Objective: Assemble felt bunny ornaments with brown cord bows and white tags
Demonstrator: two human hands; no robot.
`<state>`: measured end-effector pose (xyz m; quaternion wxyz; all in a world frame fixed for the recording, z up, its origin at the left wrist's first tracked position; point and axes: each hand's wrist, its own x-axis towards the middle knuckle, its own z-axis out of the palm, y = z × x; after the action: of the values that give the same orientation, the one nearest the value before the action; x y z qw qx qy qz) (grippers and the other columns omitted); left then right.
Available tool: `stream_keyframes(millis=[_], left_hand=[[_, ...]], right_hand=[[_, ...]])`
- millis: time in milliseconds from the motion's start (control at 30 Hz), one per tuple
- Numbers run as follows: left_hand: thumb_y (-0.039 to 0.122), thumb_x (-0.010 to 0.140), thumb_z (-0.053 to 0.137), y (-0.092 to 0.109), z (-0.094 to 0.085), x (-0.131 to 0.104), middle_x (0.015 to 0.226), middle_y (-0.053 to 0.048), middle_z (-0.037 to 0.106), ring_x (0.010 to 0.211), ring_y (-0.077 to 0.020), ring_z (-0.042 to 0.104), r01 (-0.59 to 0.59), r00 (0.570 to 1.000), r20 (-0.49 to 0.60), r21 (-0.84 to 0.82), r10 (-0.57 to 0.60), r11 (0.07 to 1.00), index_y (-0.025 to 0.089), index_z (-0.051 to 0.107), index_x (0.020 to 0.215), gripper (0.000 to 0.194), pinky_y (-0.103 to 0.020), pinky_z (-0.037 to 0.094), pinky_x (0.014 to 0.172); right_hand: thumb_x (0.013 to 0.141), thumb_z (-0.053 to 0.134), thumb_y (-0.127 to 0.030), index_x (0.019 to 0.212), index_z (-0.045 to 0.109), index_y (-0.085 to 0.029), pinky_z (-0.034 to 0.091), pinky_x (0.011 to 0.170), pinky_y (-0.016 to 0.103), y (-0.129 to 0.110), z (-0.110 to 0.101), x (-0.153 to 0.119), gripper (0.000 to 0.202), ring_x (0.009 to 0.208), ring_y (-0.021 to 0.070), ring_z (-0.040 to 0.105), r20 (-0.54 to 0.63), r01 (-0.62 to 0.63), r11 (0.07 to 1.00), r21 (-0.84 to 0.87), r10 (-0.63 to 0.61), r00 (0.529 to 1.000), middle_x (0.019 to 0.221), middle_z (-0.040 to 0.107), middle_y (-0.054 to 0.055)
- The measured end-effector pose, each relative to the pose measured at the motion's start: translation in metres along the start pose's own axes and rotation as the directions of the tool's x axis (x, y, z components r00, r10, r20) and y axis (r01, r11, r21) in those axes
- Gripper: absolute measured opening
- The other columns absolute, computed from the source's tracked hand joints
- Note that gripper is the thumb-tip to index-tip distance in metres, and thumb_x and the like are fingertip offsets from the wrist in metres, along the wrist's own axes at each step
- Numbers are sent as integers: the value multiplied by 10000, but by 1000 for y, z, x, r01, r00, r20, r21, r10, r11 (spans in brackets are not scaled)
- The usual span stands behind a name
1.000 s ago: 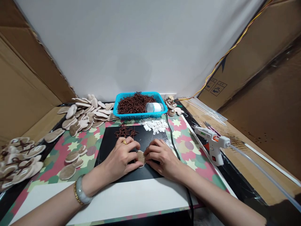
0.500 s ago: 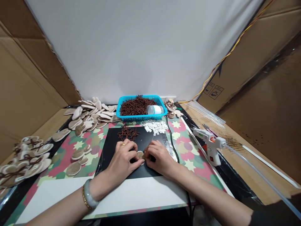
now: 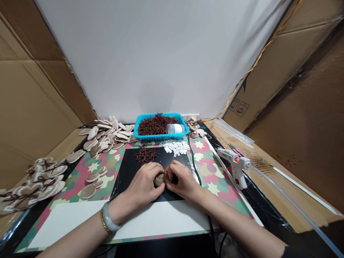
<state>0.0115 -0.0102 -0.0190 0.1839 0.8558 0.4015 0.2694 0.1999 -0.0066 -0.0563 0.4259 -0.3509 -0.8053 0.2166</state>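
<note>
A small tan plush piece (image 3: 159, 179) is between my hands above the black mat (image 3: 128, 163). My left hand (image 3: 143, 182) is closed on its left side, with thumb and fingers curved around it. The fingers of my right hand (image 3: 182, 179) are pinched together at its right edge. My fingertips hide part of the piece. Just beyond my left hand lies a small heap of brown bows (image 3: 146, 154). White labels (image 3: 176, 147) lie in a pile past my right hand.
A blue basket (image 3: 161, 137) of brown bows holds a clear jar (image 3: 174, 129). Plush pieces (image 3: 107, 136) are heaped at the back left. Finished bowed pieces (image 3: 37, 182) pile up at the left edge. A glue gun (image 3: 235, 165) and its cord lie at right.
The plush piece has been raised and tilted between my fingers, showing more of its tan face. My hands have drawn closer around it. The whole view has shifted slightly.
</note>
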Motion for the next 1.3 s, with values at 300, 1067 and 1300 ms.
stream_keyframes(millis=[300, 1067, 1300], left_hand=[[98, 772, 606, 4, 3, -7, 736, -10, 639, 655, -141, 579, -12, 989, -149, -86, -1, 996, 181, 628, 803, 91, -257, 428, 614], [60, 824, 627, 5, -7, -7, 815, -33, 683, 750, -160, 654, -207, 867, -483, -121, 125, 971, 199, 639, 901, 159, -278, 532, 683], [61, 834, 623, 8, -10, -7, 838, -36, 689, 786, -164, 663, -210, 858, -504, -177, 95, 962, 199, 645, 900, 154, -290, 542, 718]], right_hand=[[670, 553, 27, 703, 373, -231, 388, 614, 235, -9, -8, 5, 316, 710, 154, 507, -6, 2, 999, 48, -1, 1000, 754, 586, 1], [655, 769, -253, 1050, 624, -173, 503, 503, 290, 17, -48, 37, 427, 542, 113, 574, -205, -418, 547, 725, 751, 627, 947, 658, 44], [607, 773, -181, 733, 600, -146, 465, 393, 219, 31, -26, 77, 216, 520, 123, 580, -40, -374, 301, 877, 822, 567, 659, 603, 21]])
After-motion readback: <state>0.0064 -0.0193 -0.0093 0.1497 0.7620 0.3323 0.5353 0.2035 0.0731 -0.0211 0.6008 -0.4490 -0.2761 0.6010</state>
